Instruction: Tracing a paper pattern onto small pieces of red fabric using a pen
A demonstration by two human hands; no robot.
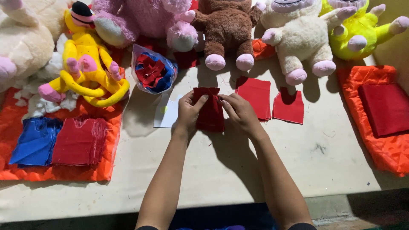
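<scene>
Both bare forearms reach forward, converging. The left hand [188, 111] and right hand [239, 111] sit close together, fingers [200, 102] curled in a pinch, thumbs inward.

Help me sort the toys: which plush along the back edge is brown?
The brown plush sitting just behind the hands, between the pink plush and the cream plush; only it has dark brown fur.

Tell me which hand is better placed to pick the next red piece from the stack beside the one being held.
Probably the right hand. The stack of red pieces lies just beside it on the table, while the left hand is on the far side of the held red piece.
</scene>
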